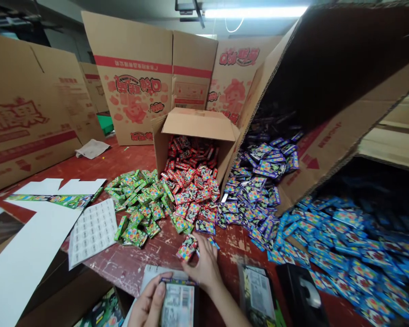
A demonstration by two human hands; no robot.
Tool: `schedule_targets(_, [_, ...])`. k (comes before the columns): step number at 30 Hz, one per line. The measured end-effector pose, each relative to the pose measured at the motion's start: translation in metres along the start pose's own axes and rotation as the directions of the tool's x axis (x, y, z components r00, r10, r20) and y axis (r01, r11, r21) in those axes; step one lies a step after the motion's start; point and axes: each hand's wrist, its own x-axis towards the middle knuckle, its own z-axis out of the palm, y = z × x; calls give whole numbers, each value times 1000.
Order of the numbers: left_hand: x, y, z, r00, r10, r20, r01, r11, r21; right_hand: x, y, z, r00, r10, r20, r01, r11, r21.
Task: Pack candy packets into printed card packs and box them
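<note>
My left hand grips a flat dark box near the bottom edge, its white printed label with a barcode facing up. My right hand is at the front of the small boxes, thumb and fingers around a small red candy box. A blue-purple packet shows beside its fingertips, partly hidden. Just beyond lie heaps of small candy boxes: green, red, purple and blue.
An open carton backs the red heap; a larger tilted carton holds purple ones. Left lie a sticker sheet and white card strips. At right are a dark flat pack and a black tape dispenser. Tall printed cartons stand behind.
</note>
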Motion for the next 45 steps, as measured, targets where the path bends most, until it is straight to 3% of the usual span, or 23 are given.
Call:
schedule_targets(2, [5,-5,0,1000,14,7,-15,999,43,6,-5,-28,1000,-30,2,29,969,245])
schedule_targets(4, [10,-8,3,998,12,63,-18,996,88,13,-22,-65,984,-106,140,27,879,476])
schedule_targets(5, [11,-7,5,993,6,116,-18,994,108,17,-34,-85,956,-171,239,17,845,535])
schedule_targets(9, [8,4,16,929,-6,369,-52,988,148,33,-86,-143,777,-337,532,100,900,424])
schedule_targets(12, [1,15,24,903,-10,430,-54,989,137,42,-109,-151,611,-424,669,158,893,422])
schedule_targets(13, [-2,18,26,905,-9,426,-50,991,128,43,-111,-146,587,-435,683,139,885,444])
schedule_targets(14, [-3,20,28,911,-5,412,-47,992,115,43,-111,-139,603,-422,677,97,881,463])
schedule_targets(17, [-6,20,30,944,1,331,-24,997,68,39,-98,-112,788,-239,567,-67,883,465])
schedule_targets(19, [-6,17,30,955,-11,297,0,999,38,36,-85,-99,857,-148,494,-105,888,448])
schedule_targets(21, [-6,13,28,958,-7,286,4,1000,8,33,-73,-92,864,-165,476,-67,899,433])
schedule_targets(24, [-4,10,23,965,17,263,-13,1000,-15,22,-62,-88,836,-194,513,-50,904,424])
schedule_targets(29, [0,5,12,976,36,216,-28,999,-37,4,-61,-83,713,-254,654,-150,856,495])
schedule_targets(30, [0,5,10,979,28,202,-16,998,-63,7,-63,-80,725,-284,628,-110,852,512])
schedule_targets(32, [-1,5,6,981,18,194,7,992,-128,19,-71,-67,803,-311,509,36,876,480])
schedule_targets(34, [-5,6,2,981,38,191,0,981,-194,38,-82,-44,872,-306,381,153,911,382])
schedule_targets(35, [-8,7,0,982,58,183,-18,977,-211,48,-88,-28,885,-304,352,182,923,339])
schedule_targets(38, [-16,8,-7,979,114,166,-84,980,-180,66,-103,29,873,-342,348,241,922,302])
schedule_targets(41, [-20,12,-11,965,171,199,-150,982,-117,68,-105,76,862,-380,337,291,913,286])
schedule_targets(43, [-19,16,-10,954,210,213,-183,973,-139,65,-95,90,875,-371,311,281,912,299])
schedule_targets(45, [-16,20,-7,953,214,215,-174,966,-189,63,-79,88,901,-334,277,235,912,335])
